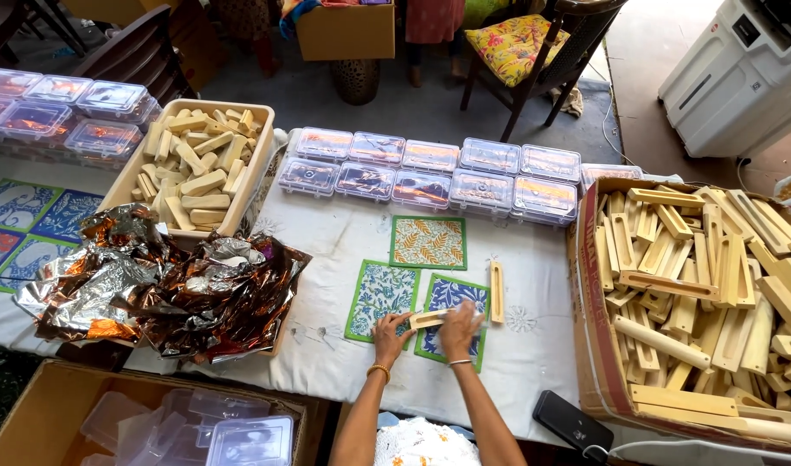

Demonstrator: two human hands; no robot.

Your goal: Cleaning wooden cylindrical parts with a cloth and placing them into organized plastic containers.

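White cloth covered the work table (344, 362), with wood pieces and clear boxes all around.
Both hands were on a small wooden piece (430, 318) that lay over a blue printed square (454, 298). Left hand (390, 332) pinched its end. Right hand (458, 326) pressed down on it, fingers together. Another wooden stick (496, 292) lay just beside.

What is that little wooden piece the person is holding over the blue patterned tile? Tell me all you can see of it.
The wooden piece is a short, pale, unpainted bar, flat and lying roughly level. The left hand grips its left end while the right hand covers its right end. It sits across the top edge of the blue patterned tile on the white cloth. A longer slotted wooden bar lies apart, just to the right.
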